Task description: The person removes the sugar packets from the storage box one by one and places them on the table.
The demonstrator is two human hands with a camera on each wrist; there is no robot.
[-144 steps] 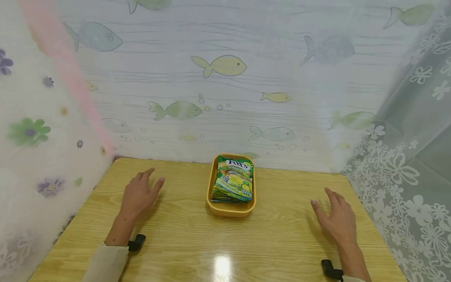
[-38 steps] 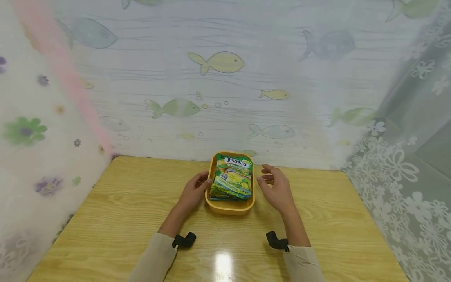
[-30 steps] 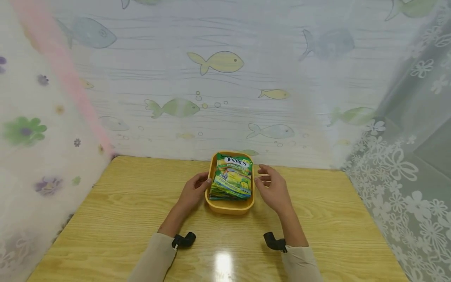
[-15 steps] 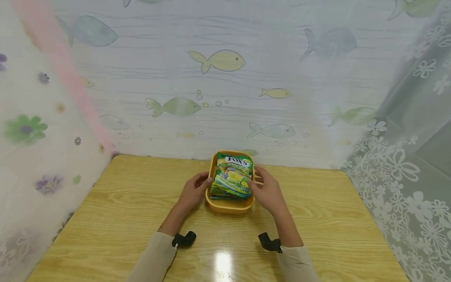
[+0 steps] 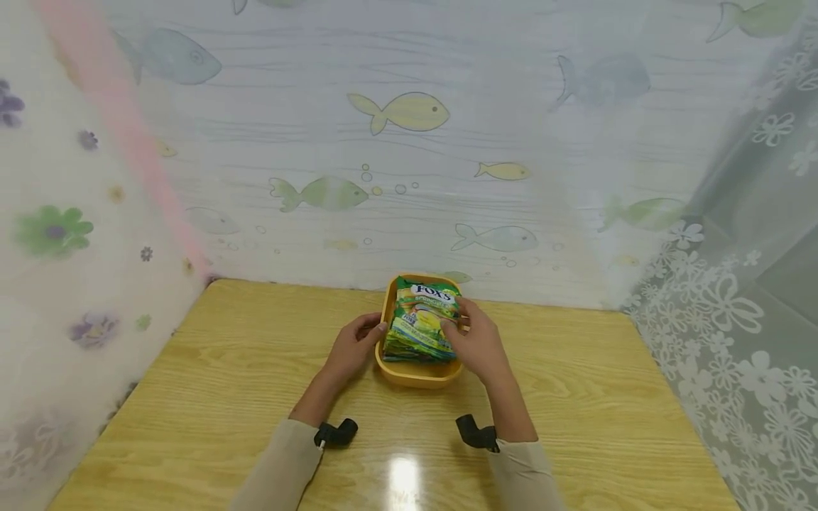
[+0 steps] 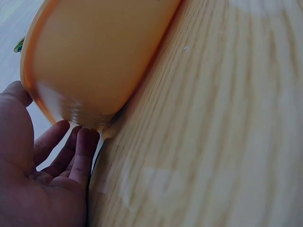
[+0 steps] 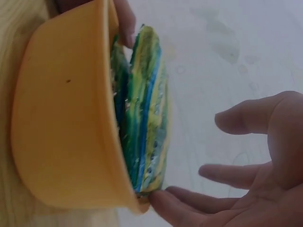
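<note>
A yellow rectangular tub [image 5: 418, 380] stands on the table, holding a stack of green and yellow FOX'S candy bags [image 5: 415, 330]. My left hand [image 5: 350, 348] grips the tub's left side; in the left wrist view its thumb [image 6: 18, 91] lies at the rim and its fingertips meet the outer wall. My right hand [image 5: 481, 348] is at the right side, its thumb over the top bag. In the right wrist view that hand's fingers are spread and loosely bent, one fingertip [image 7: 158, 201] at the bag's lower corner beside the rim. The thumb there is apart from the bag.
The wood-grain table [image 5: 255, 440] runs to a fish-print curtain [image 5: 409, 213] close behind the tub. A flowered sheet [image 5: 96, 284] hangs on the left and a lace-patterned one [image 5: 735, 319] on the right. Black camera mounts [image 5: 474, 433] sit at both wrists.
Both hands came in from the sides of the table to the tub. Since then the right hand has moved left, its thumb passing over the rim above the bags. The left hand stays put.
</note>
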